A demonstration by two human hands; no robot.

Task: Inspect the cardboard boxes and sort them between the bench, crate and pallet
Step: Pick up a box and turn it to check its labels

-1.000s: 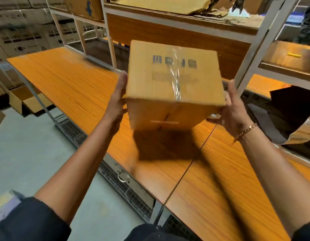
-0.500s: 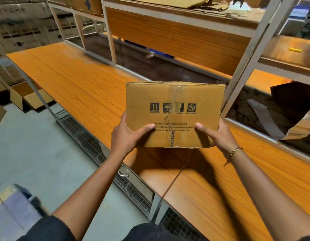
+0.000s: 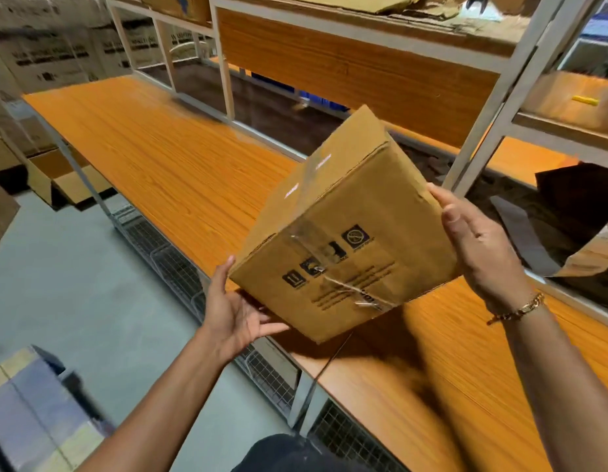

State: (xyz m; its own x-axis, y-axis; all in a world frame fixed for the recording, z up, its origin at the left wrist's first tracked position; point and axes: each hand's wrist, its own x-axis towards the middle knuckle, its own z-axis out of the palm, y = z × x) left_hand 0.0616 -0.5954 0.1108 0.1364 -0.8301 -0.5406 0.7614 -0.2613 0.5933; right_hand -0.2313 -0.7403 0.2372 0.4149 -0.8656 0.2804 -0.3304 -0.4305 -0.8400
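I hold a taped brown cardboard box in the air above the orange wooden bench. It is tilted, with one corner pointing down. Black handling symbols and printed text show on the face turned toward me. My left hand cups the lower left corner from below. My right hand presses flat against the right side; a gold bracelet sits on that wrist. Clear tape runs across the top and down the printed face.
A white metal shelf frame with wooden boards rises behind the bench. Wire mesh baskets hang under the bench edge. An open carton lies on the grey floor at left, stacked printed cartons beyond. A bluish box lies at lower left.
The box was held high and tipped away, then lowered with its printed face toward me. Now it is rotated clockwise onto a corner, left hand beneath, right hand higher on the side.
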